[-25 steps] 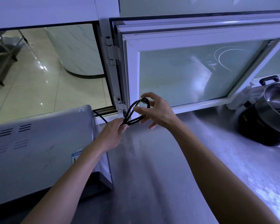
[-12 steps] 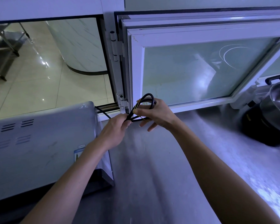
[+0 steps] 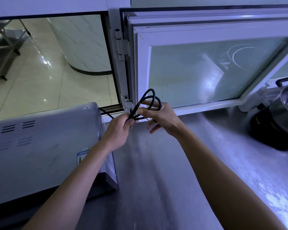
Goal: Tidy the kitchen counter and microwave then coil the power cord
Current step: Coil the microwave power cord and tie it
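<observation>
A black power cord (image 3: 150,97) is bent into a small loop bundle above the steel counter (image 3: 165,171). My left hand (image 3: 118,130) grips the gathered strands at the bundle's lower end. My right hand (image 3: 161,118) pinches a thin yellow tie against the loops, its lower fingers spread. One strand of the cord runs left behind the grey microwave (image 3: 40,151), which stands on the counter at the left.
An open white-framed window (image 3: 206,72) stands just behind the hands, its hinge post beside the cord. A steel pot with a black handle (image 3: 284,103) sits on a black cooker at the right edge. Through the left opening is a tiled floor.
The loops have drawn tighter and now show a second turn. Both hands stay at the same spot by the window hinge, and a yellow tie now shows at my right fingers.
</observation>
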### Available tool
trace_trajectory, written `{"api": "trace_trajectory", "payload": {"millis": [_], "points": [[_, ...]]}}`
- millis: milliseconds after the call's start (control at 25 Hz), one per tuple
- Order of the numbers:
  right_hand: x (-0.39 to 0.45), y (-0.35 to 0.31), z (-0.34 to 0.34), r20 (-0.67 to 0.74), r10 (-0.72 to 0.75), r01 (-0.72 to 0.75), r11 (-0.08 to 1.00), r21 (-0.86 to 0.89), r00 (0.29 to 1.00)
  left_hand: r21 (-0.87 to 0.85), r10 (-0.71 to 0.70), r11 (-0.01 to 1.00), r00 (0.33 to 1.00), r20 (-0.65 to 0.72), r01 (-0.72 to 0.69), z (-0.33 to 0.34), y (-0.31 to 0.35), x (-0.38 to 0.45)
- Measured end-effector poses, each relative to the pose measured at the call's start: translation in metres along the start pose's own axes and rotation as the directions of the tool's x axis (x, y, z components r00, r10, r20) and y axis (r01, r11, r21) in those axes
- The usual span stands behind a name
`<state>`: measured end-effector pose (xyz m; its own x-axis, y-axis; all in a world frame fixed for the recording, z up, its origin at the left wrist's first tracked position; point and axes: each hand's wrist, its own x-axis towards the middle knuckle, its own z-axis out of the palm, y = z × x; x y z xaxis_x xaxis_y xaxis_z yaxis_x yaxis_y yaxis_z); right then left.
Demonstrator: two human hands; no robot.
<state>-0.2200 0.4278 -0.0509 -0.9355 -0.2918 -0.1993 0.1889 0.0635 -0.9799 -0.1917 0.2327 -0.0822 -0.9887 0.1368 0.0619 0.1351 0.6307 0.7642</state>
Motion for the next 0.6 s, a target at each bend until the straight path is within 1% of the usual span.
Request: {"api": "trace_trajectory", "payload": {"millis": [160,320,400,520,600], "points": [[0.005,0.002,0.010,0.058,0.004,-0.002,1.000,-0.029,0.998,-0.050,0.002,0.999,1.000,-0.021,-0.003,-0.003,0.004,-0.001],[0.009,0.009,0.016,0.044,-0.009,0.011,0.999,-0.047,0.999,-0.106,0.010,0.994,0.999,-0.030,-0.014,-0.003,0.004,-0.002],[0.009,0.011,0.013,0.036,0.002,0.000,0.998,-0.067,0.999,-0.112,-0.001,0.994,1.000,-0.031,-0.002,-0.001,0.002,0.000],[0.007,0.014,0.008,0.066,0.013,-0.005,0.993,-0.116,0.998,-0.106,-0.028,0.994,0.999,-0.030,0.025,0.000,-0.001,0.002],[0.006,0.017,0.009,0.073,0.020,-0.010,0.992,-0.130,0.997,-0.098,-0.013,0.995,0.999,-0.051,0.008,0.000,-0.002,0.002]]}}
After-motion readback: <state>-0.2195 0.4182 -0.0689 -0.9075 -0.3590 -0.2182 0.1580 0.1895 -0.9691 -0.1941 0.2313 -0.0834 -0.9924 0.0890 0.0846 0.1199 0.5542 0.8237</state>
